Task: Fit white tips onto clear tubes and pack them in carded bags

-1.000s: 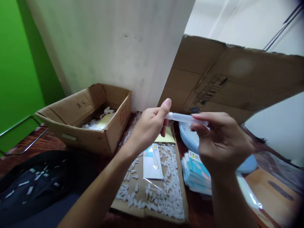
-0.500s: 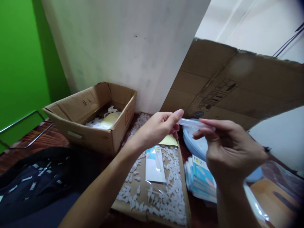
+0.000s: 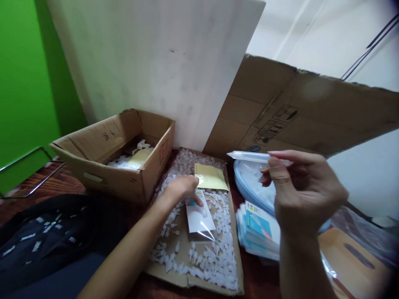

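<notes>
My right hand (image 3: 304, 193) is closed in a pinch on the rear end of a slim translucent plastic tube (image 3: 251, 156). The tube lies nearly level in the air, its pointed tip toward the left. Lower down, my left hand (image 3: 185, 189) reaches over a clear plastic packet with a white and blue card (image 3: 199, 220), its fingers apart and one finger on the packet's upper part. That packet rests on a shallow cardboard tray (image 3: 187, 249) strewn with small white plastic pieces (image 3: 221, 257). A yellow paper slip (image 3: 213, 176) lies just beyond my left hand.
Right of the tray stand stacked blue card packets (image 3: 258, 226) and a light-blue round container (image 3: 241, 182). An open cardboard box (image 3: 116, 178) sits at the left, near a dark cloth-like item (image 3: 62, 249). A tan slotted object (image 3: 346, 257) lies at the lower right.
My left hand has let go of the tube's pointed end and moved down to the packet on the tray. My right hand still holds the tube. The view has shifted slightly.
</notes>
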Tool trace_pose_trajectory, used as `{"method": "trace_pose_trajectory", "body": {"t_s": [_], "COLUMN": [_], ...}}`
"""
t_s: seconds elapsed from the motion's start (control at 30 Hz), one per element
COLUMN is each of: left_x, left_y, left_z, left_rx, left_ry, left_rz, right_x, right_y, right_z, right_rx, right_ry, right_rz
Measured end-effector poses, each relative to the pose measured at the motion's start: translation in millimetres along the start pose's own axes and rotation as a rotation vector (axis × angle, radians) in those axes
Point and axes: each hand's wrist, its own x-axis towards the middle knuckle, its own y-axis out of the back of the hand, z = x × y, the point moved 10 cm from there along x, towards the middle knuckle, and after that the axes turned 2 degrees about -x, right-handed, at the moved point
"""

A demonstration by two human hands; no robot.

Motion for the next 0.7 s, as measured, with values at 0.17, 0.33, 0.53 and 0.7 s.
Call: {"method": "trace_pose_trajectory", "body": {"t_s": [0.17, 0.33, 0.53, 0.7], "left_x": [14.6, 21.0, 29.0, 29.0], "left_y": [-17.0, -27.7, -46.2, -39.3], "left_z": [-8.2, -13.2, -6.7, -6.1], "left_rx": [0.022, -0.007, -0.083, -0.270], "left_ry": [-0.023, -0.053, -0.084, -0.104], "left_rz": [-0.069, -0.128, -0.166, -0.141], "right_x": [0.0, 2.0, 4.5, 5.4], "right_y": [-0.4, -1.3, -0.6, 0.7], "right_z": [0.3, -0.8, 0.1, 0.3], "right_rx": [-0.012, -0.028, -0.041, -0.059], "right_ry": [0.020, 0.030, -0.012, -0.018], "right_rz": [-0.047, -0.068, -0.049, -0.060]}}
